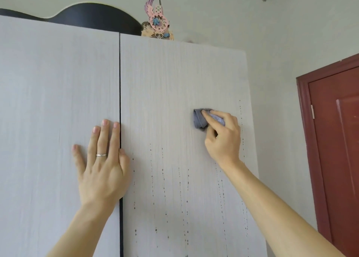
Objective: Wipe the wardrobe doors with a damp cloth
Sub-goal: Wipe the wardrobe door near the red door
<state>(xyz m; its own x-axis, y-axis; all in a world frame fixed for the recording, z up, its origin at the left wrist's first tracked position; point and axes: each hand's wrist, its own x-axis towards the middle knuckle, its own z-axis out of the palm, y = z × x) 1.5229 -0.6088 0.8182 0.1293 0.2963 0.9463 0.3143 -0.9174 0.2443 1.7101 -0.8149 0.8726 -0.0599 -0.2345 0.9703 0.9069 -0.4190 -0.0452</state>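
Note:
Two pale grey wood-grain wardrobe doors fill the view, the left door point(54, 101) and the right door point(174, 77), split by a dark vertical gap. My right hand point(221, 138) presses a bunched grey cloth point(200, 119) against the right door, near its right edge at mid height. Dark water drips run down the right door below the cloth. My left hand point(101, 165), wearing a ring, lies flat with fingers spread on the left door, its thumb over the gap.
On top of the wardrobe sit a black curved case point(93, 16) and a pink winged ornament point(157, 23). A dark red door point(334, 149) stands in the white wall to the right.

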